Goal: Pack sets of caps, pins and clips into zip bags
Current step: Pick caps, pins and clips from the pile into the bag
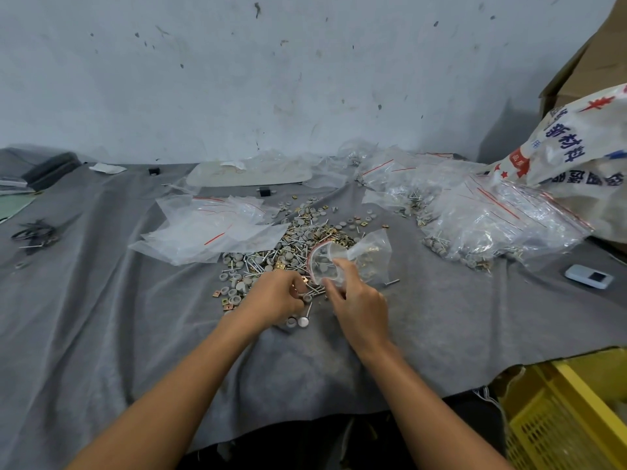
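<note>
A grey cloth covers the tabletop (101,317) below a pale, scuffed wall (237,79). In the middle, beside the pile of caps, pins and clips (298,239), the right hand (359,303) pinches a zip bag (353,259). The bag's mouth gapes left and its length runs far-right. The left hand (274,296) curls over loose parts, grip unclear.

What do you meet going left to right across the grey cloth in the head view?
black bundle → stack of empty zip bags → left hand → right hand, pinching the open zip bag → heap of filled bags → small white device
</note>
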